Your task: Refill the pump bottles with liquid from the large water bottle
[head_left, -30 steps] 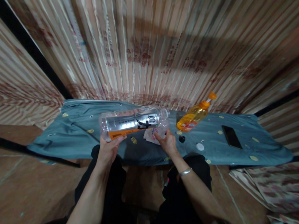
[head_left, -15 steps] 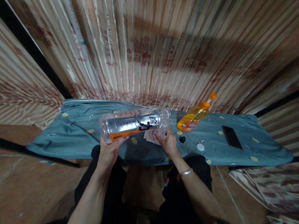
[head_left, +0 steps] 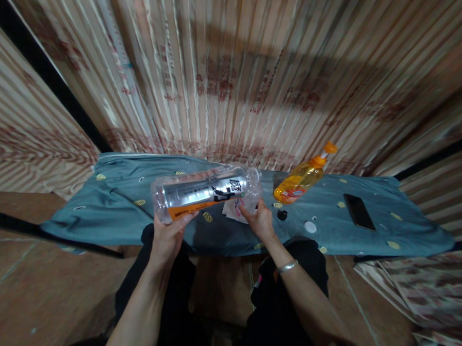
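Observation:
A large clear plastic bottle (head_left: 202, 192) with a silver and orange label lies nearly level above the cloth, its neck to the right. My left hand (head_left: 169, 237) is closed on its base end, thumb along the label's lower edge. My right hand (head_left: 262, 222) grips near the neck end; some of its fingers are hidden behind the bottle. Under the bottle's neck end lies a piece of white paper (head_left: 234, 212). A black cap (head_left: 282, 215) and a white cap (head_left: 310, 227) rest on the cloth to the right of my right hand.
A blue-green cloth (head_left: 113, 208) with yellow patterns covers the low table. Behind the caps stands a pump bottle of orange-yellow liquid (head_left: 296, 184), seen tilted. Farther right lies a dark phone (head_left: 359, 212). Pleated patterned curtains (head_left: 220, 79) hang behind and at the sides, with dark poles.
The bottle has turned slightly in my hands and its base end sits a touch farther left. Both hands keep their hold.

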`<move>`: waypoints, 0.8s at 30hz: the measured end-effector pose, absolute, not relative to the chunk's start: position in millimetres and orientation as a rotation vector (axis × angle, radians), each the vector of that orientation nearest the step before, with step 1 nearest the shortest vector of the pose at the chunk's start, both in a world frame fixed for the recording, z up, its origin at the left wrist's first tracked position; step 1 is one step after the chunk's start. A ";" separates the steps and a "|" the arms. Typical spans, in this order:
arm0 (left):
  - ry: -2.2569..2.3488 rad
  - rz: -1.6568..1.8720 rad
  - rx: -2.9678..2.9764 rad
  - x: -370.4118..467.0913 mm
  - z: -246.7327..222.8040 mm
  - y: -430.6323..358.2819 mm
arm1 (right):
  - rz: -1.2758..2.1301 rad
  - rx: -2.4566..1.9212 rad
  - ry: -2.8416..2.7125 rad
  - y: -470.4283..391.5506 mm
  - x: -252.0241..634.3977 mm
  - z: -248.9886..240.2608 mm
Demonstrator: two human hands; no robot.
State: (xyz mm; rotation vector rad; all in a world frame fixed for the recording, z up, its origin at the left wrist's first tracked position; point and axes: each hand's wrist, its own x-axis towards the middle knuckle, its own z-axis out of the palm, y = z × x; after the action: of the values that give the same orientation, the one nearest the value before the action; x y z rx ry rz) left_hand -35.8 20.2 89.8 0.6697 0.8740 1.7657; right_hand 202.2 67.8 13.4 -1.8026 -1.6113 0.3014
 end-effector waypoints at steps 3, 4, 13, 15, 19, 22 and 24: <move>0.882 1.752 0.644 -36.7 89.8 20.7 | 0.298 -1.829 -1.611 68.0 202.3 12.6; 0.887 1.746 0.638 -36.8 89.9 20.8 | 0.296 -1.832 -1.609 68.0 202.2 12.5; 0.883 1.718 0.675 -39.2 89.2 22.0 | 0.335 -1.816 -1.615 66.9 203.1 14.8; 0.888 1.713 0.680 -40.0 89.6 22.2 | 0.358 -1.817 -1.609 66.7 203.1 15.9; 0.897 1.702 0.687 -40.4 92.1 22.2 | 0.369 -1.832 -1.601 67.2 203.1 16.2; 0.879 1.713 0.669 -39.6 94.0 22.1 | 0.353 -1.831 -1.602 67.6 203.5 15.1; 0.876 1.716 0.667 -39.0 94.8 22.0 | 0.349 -1.817 -1.596 67.5 203.5 14.8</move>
State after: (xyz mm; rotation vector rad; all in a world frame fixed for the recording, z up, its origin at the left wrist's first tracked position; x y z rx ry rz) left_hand -39.0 22.0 94.8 0.6674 0.8759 1.7162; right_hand 203.5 67.5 14.8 -1.8169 -1.5960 0.3489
